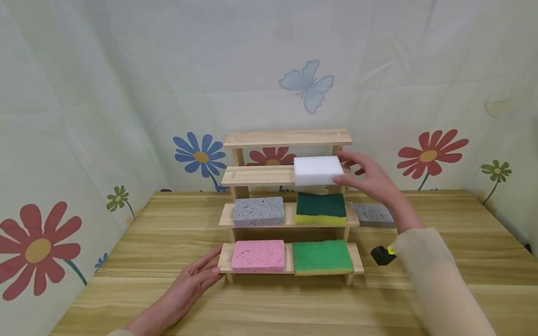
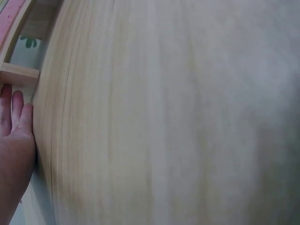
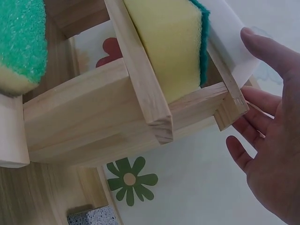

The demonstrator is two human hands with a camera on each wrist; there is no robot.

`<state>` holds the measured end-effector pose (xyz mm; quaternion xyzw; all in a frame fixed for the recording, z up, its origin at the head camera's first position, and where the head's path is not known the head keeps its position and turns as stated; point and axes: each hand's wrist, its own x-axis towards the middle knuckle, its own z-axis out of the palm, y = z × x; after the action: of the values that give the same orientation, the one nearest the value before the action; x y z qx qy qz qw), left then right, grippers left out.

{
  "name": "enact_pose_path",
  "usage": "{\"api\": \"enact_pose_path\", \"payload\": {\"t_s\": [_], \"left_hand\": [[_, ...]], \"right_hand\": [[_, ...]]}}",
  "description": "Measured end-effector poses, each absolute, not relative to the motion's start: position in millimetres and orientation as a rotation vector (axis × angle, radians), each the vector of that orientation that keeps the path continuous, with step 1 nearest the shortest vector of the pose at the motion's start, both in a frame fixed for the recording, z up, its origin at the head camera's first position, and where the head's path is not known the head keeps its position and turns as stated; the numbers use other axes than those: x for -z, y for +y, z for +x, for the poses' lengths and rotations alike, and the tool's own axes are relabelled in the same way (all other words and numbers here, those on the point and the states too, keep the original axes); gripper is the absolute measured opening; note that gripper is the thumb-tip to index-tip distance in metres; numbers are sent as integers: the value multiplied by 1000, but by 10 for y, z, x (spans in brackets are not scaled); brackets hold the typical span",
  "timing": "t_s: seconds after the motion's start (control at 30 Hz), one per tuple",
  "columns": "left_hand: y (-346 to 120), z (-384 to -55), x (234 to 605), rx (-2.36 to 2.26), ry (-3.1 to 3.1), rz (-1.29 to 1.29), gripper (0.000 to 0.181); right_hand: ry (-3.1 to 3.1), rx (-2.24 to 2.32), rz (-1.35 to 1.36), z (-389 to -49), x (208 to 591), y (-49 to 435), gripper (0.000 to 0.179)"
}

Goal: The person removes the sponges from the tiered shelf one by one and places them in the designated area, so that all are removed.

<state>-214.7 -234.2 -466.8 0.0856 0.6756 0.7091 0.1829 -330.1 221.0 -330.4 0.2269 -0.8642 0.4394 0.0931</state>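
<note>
A four-tier wooden shelf (image 1: 260, 175) stands on the table. My right hand (image 1: 368, 176) is at the right end of a white sponge block (image 1: 318, 170) on the third tier up, thumb at its front corner and fingers toward the back, pinching it. In the right wrist view the thumb (image 3: 269, 49) lies against the white block. My left hand (image 1: 190, 285) touches the left end of the lowest tier with fairly straight fingers. That tier carries a pink sponge (image 1: 258, 255) and a green scouring sponge (image 1: 322, 256). Above sit a grey speckled sponge (image 1: 258, 211) and a yellow sponge with dark green top (image 1: 321, 208).
Behind the right side of the shelf, a dark grey speckled block (image 1: 374, 215) lies on the wooden table (image 1: 270, 319). A small black object with a yellow mark (image 1: 383, 255) is near the right sleeve. A flower-printed cloth (image 1: 242, 50) hangs behind.
</note>
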Motion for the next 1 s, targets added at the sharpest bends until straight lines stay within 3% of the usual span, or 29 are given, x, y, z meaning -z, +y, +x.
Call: {"api": "enact_pose_path", "payload": {"t_s": [1.0], "left_hand": [[-2342,-2144,4663,-2007,1897,237,68]], "right_hand": [[-2400,-1319,602,-3113,3210,2368,66]]}}
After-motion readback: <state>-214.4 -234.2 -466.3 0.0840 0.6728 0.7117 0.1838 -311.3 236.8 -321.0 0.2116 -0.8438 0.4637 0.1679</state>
